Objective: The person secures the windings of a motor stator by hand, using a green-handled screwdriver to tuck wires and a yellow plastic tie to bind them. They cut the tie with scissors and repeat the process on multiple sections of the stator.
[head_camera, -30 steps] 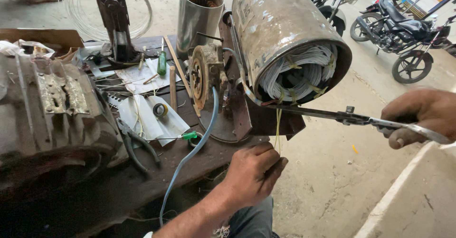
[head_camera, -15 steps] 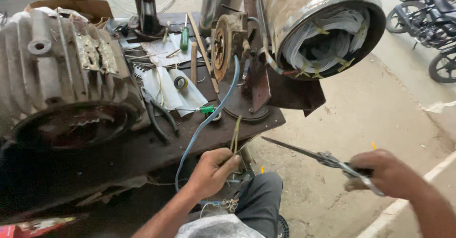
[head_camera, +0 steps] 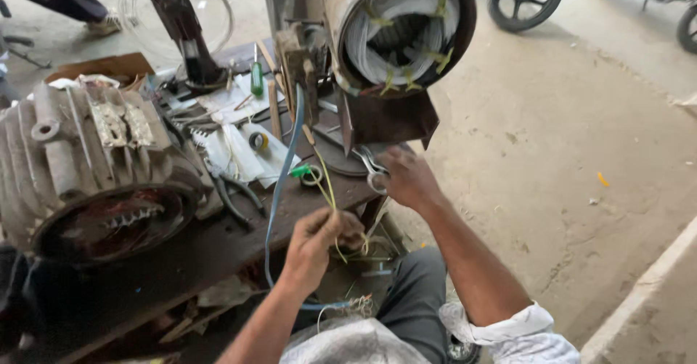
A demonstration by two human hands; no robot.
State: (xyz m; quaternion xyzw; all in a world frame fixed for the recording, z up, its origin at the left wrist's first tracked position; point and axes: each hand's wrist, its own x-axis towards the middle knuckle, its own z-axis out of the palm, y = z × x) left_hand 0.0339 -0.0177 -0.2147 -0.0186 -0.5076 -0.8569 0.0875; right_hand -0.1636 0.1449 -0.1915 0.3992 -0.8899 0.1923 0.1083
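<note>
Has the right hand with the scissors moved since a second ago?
Yes. The right hand came in from out at the right to the workbench edge, just below the motor.

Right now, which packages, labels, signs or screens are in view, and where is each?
Cardboard box: brown, open, far left end of the workbench.
Paper sheets: white, loose, flat on the workbench beside the finned motor housing.
No signs or screens are in view.

One open brown cardboard box is seen at the far left edge of the tabletop, behind the grey finned motor housing. White paper sheets are spread mid-tabletop. No labels, signs or screens are noted.
</note>
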